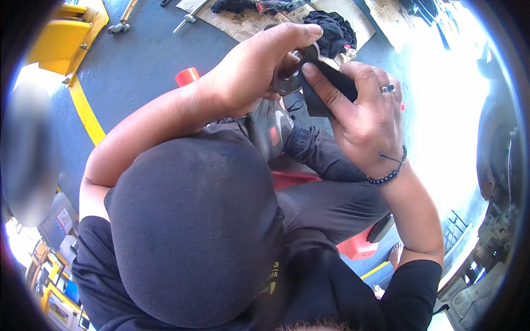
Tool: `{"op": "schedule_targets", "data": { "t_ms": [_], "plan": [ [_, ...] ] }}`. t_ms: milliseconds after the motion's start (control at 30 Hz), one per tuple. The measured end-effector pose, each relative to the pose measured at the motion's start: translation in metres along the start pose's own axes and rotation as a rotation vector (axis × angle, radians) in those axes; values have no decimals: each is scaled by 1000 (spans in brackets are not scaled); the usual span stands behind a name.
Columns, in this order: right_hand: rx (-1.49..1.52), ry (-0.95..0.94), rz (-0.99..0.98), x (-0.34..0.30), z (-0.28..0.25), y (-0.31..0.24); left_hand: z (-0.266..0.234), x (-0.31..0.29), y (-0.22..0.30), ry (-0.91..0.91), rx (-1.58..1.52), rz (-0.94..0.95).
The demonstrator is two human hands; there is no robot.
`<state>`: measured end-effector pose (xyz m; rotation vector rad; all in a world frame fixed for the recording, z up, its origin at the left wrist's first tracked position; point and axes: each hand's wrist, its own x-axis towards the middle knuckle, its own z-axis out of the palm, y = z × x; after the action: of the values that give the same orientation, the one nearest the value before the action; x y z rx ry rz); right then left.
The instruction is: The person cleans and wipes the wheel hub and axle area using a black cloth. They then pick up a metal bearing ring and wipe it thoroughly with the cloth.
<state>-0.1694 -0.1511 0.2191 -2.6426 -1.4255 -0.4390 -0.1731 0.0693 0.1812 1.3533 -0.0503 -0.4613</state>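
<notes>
Up in front of me, my left hand (240,69) is closed around a shiny metal part (287,84) with a round, hollow shape; the fingers hide some of it. My right hand (369,113) pinches a flat black sheet (319,101) that looks like sandpaper, with the thumb lying along its face. The sheet's upper edge meets the metal part, or lies just beside it; I cannot tell which. A ring and a beaded bracelet are on the right hand and wrist.
Beyond my hands, a dark cloth (329,32) lies on cardboard (243,27). A hammer (118,26) and a T-shaped metal tool (186,21) rest on the floor, near a yellow metal frame (65,41). A red cylinder (187,76) is beside my left forearm, and red plastic (358,245) shows under my legs.
</notes>
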Motion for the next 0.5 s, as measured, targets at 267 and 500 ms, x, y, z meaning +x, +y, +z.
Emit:
{"op": "schedule_targets", "data": {
  "t_ms": [267, 500],
  "plan": [
    [1519, 13, 842, 17, -7, -66, -30, 13, -4, -137, 384, 407],
    [1252, 151, 712, 19, 1, -75, -5, 14, -1, 161, 211, 534]
  ]
}}
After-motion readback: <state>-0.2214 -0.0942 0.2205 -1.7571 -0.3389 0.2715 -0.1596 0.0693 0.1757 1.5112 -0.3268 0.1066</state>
